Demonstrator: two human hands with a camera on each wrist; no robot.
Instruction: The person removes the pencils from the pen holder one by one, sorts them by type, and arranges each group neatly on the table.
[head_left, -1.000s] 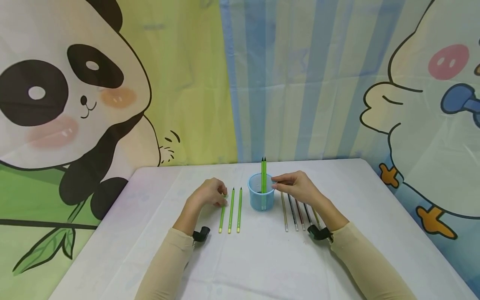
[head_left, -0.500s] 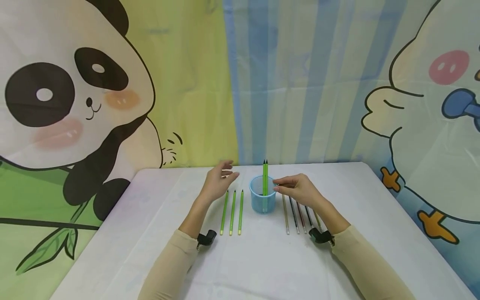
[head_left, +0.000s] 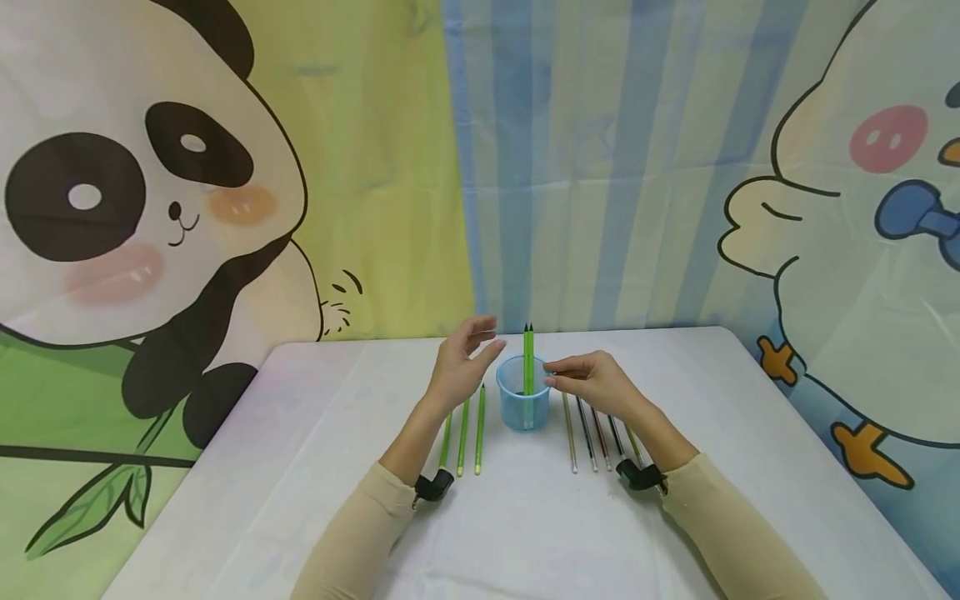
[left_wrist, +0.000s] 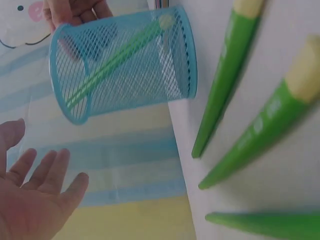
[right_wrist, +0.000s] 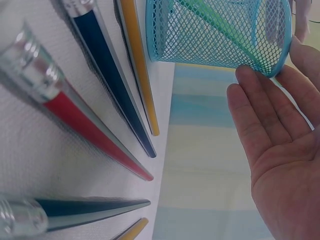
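Observation:
A light-blue mesh pen holder stands upright on the table in the head view. Two green pencils lean inside it, dark tips up. My right hand holds the holder's rim from the right; the right wrist view shows its fingers against the mesh. To the left of the holder my left hand is raised, fingers spread and apart from it, with nothing in its grasp in the left wrist view. Under that forearm three green pencils lie side by side, partly covered.
Several pencils in mixed colours lie in a row right of the holder, among them a red one and a dark blue one. The white-covered table ends at a patterned cloth backdrop.
My left hand has lifted off the leftmost green pencil, opened its fingers and moved right toward the pen holder. The right hand stays at the rim.

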